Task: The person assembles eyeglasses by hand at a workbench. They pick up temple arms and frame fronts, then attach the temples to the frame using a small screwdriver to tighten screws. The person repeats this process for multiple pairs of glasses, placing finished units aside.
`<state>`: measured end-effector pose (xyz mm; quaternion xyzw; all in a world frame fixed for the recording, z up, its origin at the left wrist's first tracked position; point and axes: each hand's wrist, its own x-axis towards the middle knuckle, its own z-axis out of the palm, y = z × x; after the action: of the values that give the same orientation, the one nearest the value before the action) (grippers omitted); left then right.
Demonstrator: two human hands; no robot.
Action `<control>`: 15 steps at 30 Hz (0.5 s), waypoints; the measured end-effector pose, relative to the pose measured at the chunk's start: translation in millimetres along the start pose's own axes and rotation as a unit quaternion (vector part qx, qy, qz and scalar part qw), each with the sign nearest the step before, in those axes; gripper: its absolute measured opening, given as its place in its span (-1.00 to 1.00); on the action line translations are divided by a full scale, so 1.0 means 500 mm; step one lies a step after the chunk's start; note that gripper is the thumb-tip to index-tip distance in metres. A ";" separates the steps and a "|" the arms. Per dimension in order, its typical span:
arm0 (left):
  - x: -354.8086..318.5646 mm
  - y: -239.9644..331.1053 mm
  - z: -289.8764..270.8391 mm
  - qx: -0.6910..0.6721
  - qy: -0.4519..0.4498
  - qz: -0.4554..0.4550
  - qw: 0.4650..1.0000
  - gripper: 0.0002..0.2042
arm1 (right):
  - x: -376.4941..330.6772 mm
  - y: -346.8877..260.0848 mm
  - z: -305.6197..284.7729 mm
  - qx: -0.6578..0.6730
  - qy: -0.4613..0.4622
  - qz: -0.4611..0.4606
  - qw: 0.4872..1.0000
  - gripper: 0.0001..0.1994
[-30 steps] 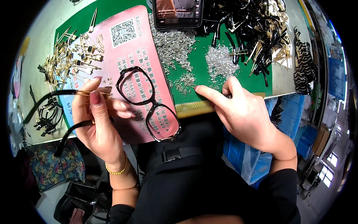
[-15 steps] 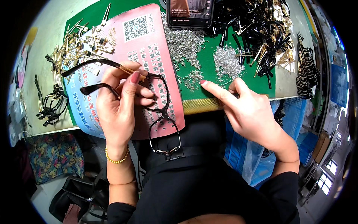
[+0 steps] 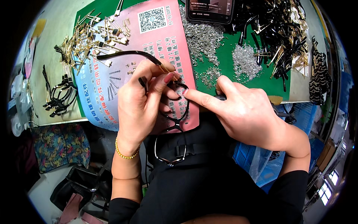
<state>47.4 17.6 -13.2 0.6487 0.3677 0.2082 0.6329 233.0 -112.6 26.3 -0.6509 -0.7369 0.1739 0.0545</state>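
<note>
the black plastic eyeglass frame (image 3: 175, 112) hangs over the table edge above a pink-and-blue printed card (image 3: 112, 89), pinched in the left hand (image 3: 140, 102). the right hand (image 3: 242, 112) presses its forefinger to the frame's hinge. a dark phone (image 3: 210, 10) lies at the green mat's (image 3: 223, 63) far edge.

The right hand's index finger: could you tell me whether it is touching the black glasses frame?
Touching. In the head view the right hand lays its index fingertip against the black glasses frame that the left hand grips.

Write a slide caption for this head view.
Left hand grips black eyeglass frame; right hand touches its hinge above a green mat.
</note>
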 end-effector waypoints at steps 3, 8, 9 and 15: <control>-0.002 -0.010 -0.001 0.052 -0.004 0.028 0.998 -0.80 | 0.001 0.002 0.000 0.001 -0.003 -0.003 1.000 -0.36; 0.005 -0.044 0.006 0.118 0.004 0.217 0.969 -0.91 | 0.001 0.001 -0.004 0.000 -0.008 -0.001 1.000 -0.39; -0.001 -0.026 -0.002 0.090 -0.014 0.054 0.994 -0.90 | 0.000 0.001 -0.007 -0.008 -0.011 0.001 1.000 -0.39; -0.004 -0.033 0.009 0.230 0.013 0.196 0.953 -0.86 | 0.006 0.005 0.000 -0.003 -0.012 -0.006 1.000 -0.41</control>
<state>46.1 11.8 -29.3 0.8333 0.2793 0.2464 0.4085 235.0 -109.6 25.0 -0.6449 -0.7417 0.1791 0.0445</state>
